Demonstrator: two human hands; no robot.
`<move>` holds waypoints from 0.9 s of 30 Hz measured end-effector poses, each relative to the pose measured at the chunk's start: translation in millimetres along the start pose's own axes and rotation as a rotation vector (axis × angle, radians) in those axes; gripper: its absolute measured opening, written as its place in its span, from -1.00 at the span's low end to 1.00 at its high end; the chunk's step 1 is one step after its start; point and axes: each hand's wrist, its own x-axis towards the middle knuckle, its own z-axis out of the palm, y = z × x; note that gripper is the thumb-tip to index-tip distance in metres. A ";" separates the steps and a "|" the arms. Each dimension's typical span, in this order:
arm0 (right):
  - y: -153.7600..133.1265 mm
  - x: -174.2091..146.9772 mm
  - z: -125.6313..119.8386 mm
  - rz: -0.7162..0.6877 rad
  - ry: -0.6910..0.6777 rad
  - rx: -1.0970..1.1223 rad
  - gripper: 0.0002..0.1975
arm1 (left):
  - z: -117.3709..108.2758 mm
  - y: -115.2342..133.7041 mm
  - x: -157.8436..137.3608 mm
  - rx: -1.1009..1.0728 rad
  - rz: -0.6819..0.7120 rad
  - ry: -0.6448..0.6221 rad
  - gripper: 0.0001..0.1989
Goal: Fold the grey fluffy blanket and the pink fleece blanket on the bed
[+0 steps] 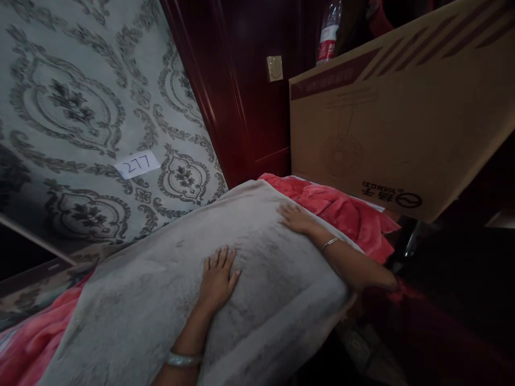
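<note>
Left hand (217,284) is lying about mid-way across the soft grey plush blanket (153,300), right hand (295,219) near its far right edge, where some crumpled coral-red plush fabric (341,209) pokes out. Fingers on both are loose and spread, not gripping anything. The blanket's draped over some support I can't make out, so I'm going by its own edges. Looks like smoothing to me: I'd keep both palms low and sweep outward from the scuffed-looking patch (247,244) between them. Imo let the left anchor, otherwise the whole thing might slide.
</note>
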 end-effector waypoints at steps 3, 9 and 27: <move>45.8 2.5 -8.4 0.149 0.036 -0.034 -0.41 | 5.1 -6.7 -3.3 -0.009 0.009 0.024 -0.41; 17.3 -1.7 -7.6 0.225 0.112 -0.084 -0.44 | 4.1 -5.9 -2.2 -0.015 0.009 0.038 -0.41; -17.4 -24.7 38.7 -0.005 0.010 0.010 -0.33 | -9.3 8.3 -27.2 -0.218 -0.187 -0.056 -0.25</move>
